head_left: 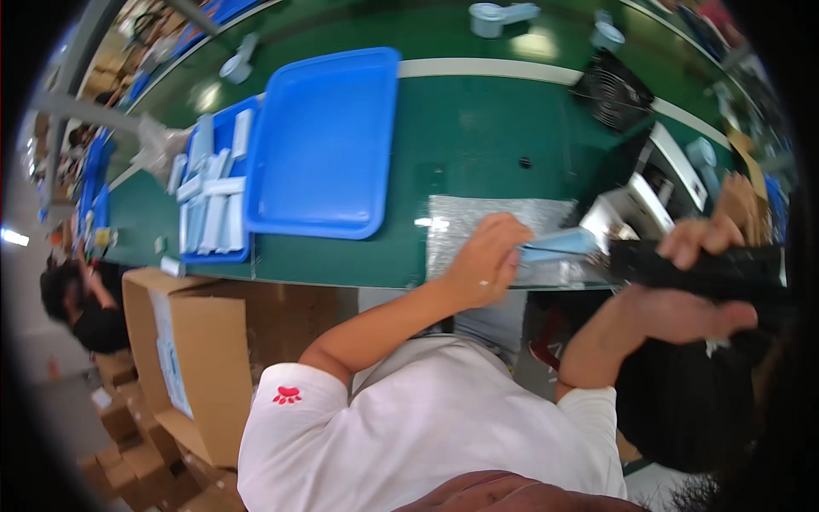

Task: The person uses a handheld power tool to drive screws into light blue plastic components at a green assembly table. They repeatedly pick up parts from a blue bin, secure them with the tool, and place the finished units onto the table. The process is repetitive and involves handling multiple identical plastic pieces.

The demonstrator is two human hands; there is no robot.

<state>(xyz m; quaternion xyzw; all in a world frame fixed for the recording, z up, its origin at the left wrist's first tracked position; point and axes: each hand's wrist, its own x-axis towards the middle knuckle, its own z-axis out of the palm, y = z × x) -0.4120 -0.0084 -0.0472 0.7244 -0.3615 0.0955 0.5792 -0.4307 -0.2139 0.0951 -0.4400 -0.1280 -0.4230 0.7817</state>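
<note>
Light-blue slim piece (556, 246) is pinched in the left hand (488, 260), over a silvery mat (456, 226) near the green bench's (465, 128) edge. Right hand (678, 314) grips a black elongated object (695, 269), its left end close beside the piece.

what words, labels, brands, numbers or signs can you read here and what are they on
No readable words, numbers or brands.
White sleeve: a red paw-shaped mark, no letters to be seen.
Light blue strip in the left hand: no text can be made out.
Brown box, far lower left: white patch, too small to read.
</note>
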